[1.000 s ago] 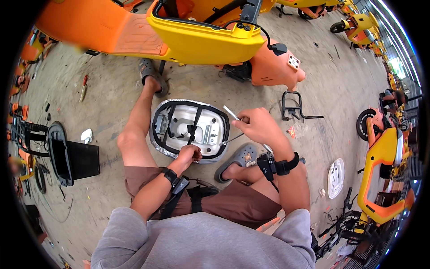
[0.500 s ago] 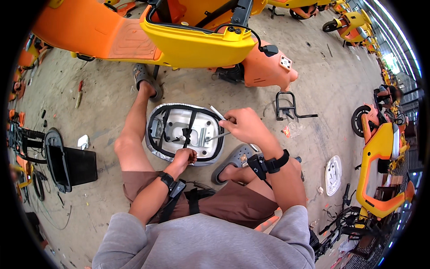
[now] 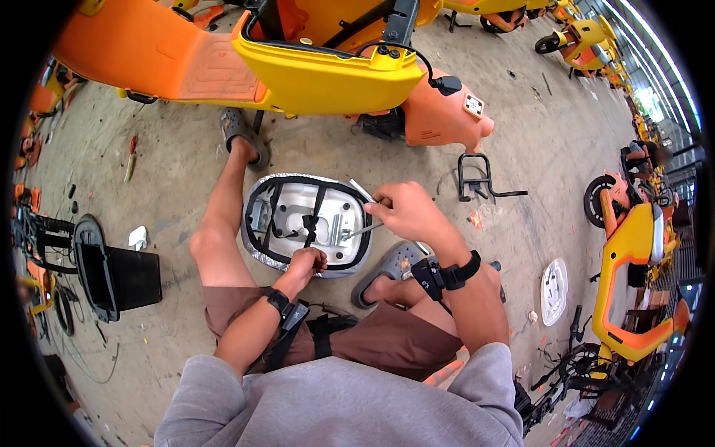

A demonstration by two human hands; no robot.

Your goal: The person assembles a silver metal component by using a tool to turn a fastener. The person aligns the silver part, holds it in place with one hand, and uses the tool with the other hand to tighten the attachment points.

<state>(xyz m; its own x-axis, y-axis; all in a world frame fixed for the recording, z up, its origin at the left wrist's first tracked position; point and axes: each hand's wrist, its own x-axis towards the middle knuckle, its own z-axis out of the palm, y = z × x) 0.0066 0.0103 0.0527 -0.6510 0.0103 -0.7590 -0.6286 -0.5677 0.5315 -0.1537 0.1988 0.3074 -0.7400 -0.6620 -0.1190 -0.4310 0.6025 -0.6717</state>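
Note:
An upturned scooter seat [image 3: 287, 257] lies on the floor between my legs, its pale underside ringed by a black edge and crossed by black straps. My right hand [image 3: 406, 211] is closed round the handle of a metal T-handle wrench [image 3: 363, 230]. The wrench's shaft slants left to a metal bracket [image 3: 339, 226] on the seat's underside. At the near rim of the seat, my left hand [image 3: 307, 264] has its fingers curled by the lower end of the middle strap [image 3: 317, 200]. Whatever those fingers pinch is hidden.
A yellow and orange scooter [image 3: 328, 78] stands across the far side. A black bin-shaped part [image 3: 134, 277] lies at left, near a red-handled tool [image 3: 132, 158]. To the right are a black metal frame [image 3: 477, 177], a white plastic part [image 3: 553, 292] and another scooter [image 3: 633, 283].
Both hands stay almost where they were, with the wrench still slanting onto the bracket. The seat appears very slightly shifted.

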